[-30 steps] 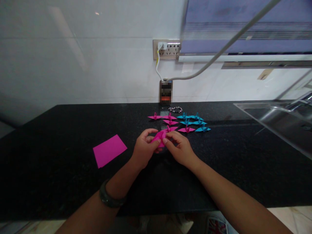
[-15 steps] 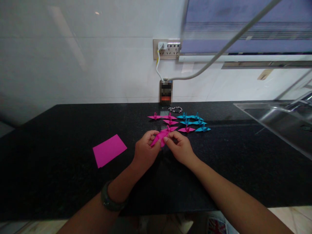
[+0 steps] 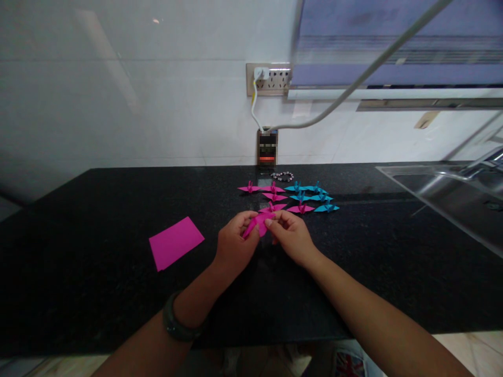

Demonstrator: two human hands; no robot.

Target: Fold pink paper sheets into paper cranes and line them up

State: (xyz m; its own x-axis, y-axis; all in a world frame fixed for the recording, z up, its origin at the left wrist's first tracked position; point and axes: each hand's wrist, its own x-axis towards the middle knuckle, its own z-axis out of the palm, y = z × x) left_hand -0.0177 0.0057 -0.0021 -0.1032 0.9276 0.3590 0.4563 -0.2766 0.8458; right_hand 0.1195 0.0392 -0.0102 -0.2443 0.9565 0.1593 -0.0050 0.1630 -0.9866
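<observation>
Both hands meet over the near middle of the surface (image 3: 118, 220), pinching a folded pink paper (image 3: 262, 226) from either side: the left hand (image 3: 237, 238) grips its left part between thumb and curled fingers, and the right hand (image 3: 293, 235) presses a thumb on its right part with fingers behind. Holding it from two sides probably keeps so light a piece steady and lets the thumbs bear on its creases, though the fingers hide much of its shape. The pink sheets (image 3: 176, 243) lie flat off to the left, apart from the hands, perhaps to stay within reach yet out of the way. Just beyond the hands, pink cranes (image 3: 301, 209) and blue cranes (image 3: 327, 208) stand in close rows, grouped mostly by colour, seemingly for order; their wings taper to sharp points around small upright folds. The paper looks thin, matt and crisp against the dark, speckled, stone-like surface. Behind the cranes lies a beaded loop (image 3: 285, 177), rounded and knobbly beside their straight creases.
</observation>
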